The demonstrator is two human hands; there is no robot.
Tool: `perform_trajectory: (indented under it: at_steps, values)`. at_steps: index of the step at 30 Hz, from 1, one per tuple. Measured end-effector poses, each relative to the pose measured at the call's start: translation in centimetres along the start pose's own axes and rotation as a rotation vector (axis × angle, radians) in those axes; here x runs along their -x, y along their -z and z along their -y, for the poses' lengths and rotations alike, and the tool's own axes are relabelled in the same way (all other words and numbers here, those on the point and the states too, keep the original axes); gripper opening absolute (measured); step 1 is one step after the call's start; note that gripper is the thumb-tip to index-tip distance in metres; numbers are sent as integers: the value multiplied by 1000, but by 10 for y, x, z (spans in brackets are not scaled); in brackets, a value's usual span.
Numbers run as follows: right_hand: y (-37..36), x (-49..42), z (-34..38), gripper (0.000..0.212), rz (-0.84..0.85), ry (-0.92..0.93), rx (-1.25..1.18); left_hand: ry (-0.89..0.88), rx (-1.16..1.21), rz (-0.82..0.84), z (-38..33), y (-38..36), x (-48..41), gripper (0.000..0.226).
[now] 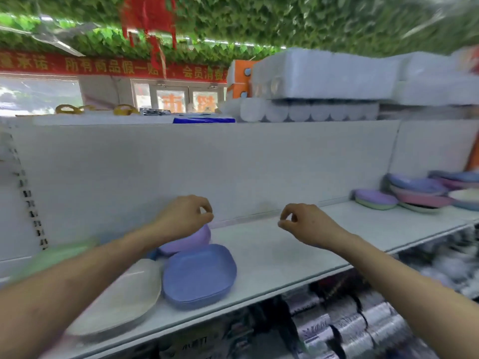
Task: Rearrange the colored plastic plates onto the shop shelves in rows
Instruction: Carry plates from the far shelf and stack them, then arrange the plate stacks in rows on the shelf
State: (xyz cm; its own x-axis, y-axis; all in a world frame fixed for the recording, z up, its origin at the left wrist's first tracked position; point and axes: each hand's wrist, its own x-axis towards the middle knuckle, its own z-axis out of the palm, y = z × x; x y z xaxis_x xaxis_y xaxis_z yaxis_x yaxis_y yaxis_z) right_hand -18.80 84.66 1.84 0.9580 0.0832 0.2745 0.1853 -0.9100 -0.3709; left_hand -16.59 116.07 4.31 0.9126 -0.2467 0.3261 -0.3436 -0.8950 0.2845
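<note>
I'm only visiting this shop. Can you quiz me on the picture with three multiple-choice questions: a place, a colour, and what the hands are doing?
1. Where is the blue plate?
A) on the paper rolls
B) on the shelf, right of the cream plate
C) in a hand

2. What colour is the plate behind it?
A) red
B) purple
C) black

3. What do the hands hold?
A) a plate each
B) one plate together
C) nothing

Answers:
1 B, it lies flat beside the cream plate.
2 B, the purple plate shows under the left hand.
3 C, the left hand and right hand curl their fingers round nothing.
</note>
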Motion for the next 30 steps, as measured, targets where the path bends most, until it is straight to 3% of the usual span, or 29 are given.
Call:
perform_trajectory:
  at_steps: [5,10,17,25,30]
  values:
    - [52,47,-118,19,-25,-146,41,-114,41,57,-107,-72,-41,10]
    - [99,87,-207,16,-35,-248,60,-222,59,169,-203,-132,-72,20]
    - [134,111,-308,15,-95,-348,60,-302,75,235,-294,-188,-130,18]
    - [153,76,-417,12,-127,-385,28,-214,170,238,-350,-255,-220,17]
    - [172,24,-478,12,-135,-400,21,-73,357,204,-370,-289,-286,12]
